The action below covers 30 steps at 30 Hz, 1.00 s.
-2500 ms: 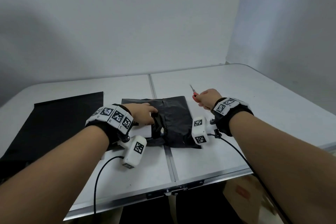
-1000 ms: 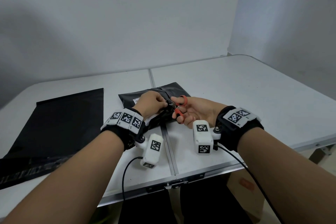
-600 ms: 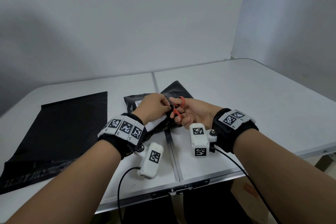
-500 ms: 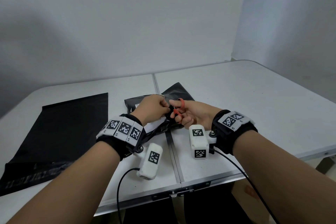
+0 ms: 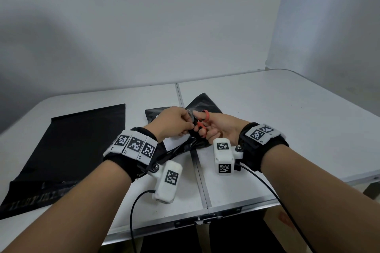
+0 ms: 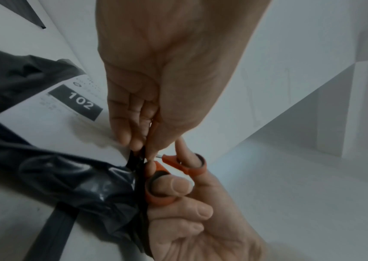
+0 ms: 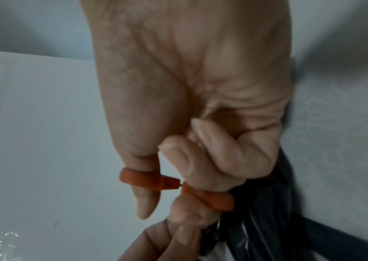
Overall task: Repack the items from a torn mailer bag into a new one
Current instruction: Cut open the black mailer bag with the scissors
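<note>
Black mailer bag [image 5: 202, 104] pinched by left hand [image 5: 172, 123], right hand [image 5: 218, 129] gripping scissors [image 5: 202, 122].

orange-handled scissors [image 5: 202, 123], black mailer bag [image 5: 202, 102], black-and-white label [image 6: 51, 121], white table [image 5: 287, 113]

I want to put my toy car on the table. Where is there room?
The white table is bare right of the crumpled black mailer bag. The flat black mailer bag covers the left; both hands crowd the middle.
</note>
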Available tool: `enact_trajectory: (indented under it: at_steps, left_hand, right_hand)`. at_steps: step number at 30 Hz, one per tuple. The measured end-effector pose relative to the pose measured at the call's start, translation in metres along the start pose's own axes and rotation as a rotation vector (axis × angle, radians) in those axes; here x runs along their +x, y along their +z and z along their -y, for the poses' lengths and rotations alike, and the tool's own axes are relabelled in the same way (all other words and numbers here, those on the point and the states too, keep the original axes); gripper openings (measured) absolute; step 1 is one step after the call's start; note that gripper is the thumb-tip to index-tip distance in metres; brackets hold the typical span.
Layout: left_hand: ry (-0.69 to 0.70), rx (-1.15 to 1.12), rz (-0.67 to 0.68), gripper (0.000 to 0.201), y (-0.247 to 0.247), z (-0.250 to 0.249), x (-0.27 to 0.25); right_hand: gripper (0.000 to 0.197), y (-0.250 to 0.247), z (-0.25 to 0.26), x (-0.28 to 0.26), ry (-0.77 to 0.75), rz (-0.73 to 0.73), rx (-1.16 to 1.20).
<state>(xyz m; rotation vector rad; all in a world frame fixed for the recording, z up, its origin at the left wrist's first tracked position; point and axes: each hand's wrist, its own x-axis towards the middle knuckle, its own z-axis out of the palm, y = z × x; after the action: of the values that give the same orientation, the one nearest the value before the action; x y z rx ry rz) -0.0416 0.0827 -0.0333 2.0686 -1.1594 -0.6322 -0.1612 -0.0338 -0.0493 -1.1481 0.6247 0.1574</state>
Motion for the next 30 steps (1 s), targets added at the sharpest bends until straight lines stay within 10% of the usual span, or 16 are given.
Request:
enact_trajectory:
  at_steps: [9, 23, 30]
  left_hand:
    - [0.011, -0.054, -0.147, 0.004, 0.002, -0.004, -0.005]
    - [0.008, 0.86, -0.229, 0.035, 0.003, -0.004, 0.028]
    - [-0.041, 0.717, -0.253, 0.019, -0.012, 0.005, 0.031]
  right_hand:
    - [0.045, -0.008, -0.003, 0.0, -0.015, 0.015, 0.052]
    - [0.049, -0.009, -0.001, -0.006, -0.013, 0.054, -0.008]
    - [0.049, -0.003, -0.002, -0.001, -0.005, 0.124, -0.011]
